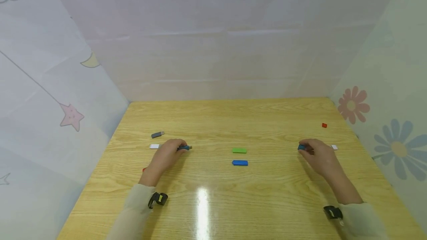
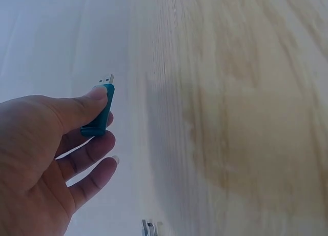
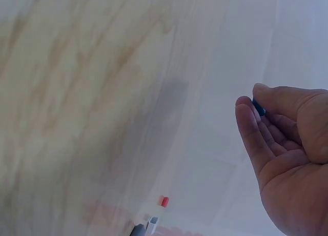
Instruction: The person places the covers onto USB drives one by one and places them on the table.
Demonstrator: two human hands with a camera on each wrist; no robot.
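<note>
Between thumb and fingers my left hand (image 1: pixel 169 153) pinches a teal USB stick (image 2: pixel 104 109); its bare metal plug points away from the hand. On the right side of the table, my right hand (image 1: pixel 321 155) pinches a small teal cap (image 3: pixel 259 107), mostly covered by the fingertips. The two hands are far apart. Between them lie a green USB stick (image 1: pixel 239 150) and, nearer to me, a blue USB stick (image 1: pixel 240 163). By the left hand are a grey USB stick (image 1: pixel 156 135) and a white one (image 1: pixel 154 146).
A red object (image 1: pixel 144 169) is partly hidden by the left wrist. Beyond the right hand are a small red cap (image 1: pixel 324 125) and a white cap (image 1: pixel 334 147). A dark piece (image 3: pixel 137 230) shows low in the right wrist view. Papered walls border the wooden table (image 1: pixel 267 203).
</note>
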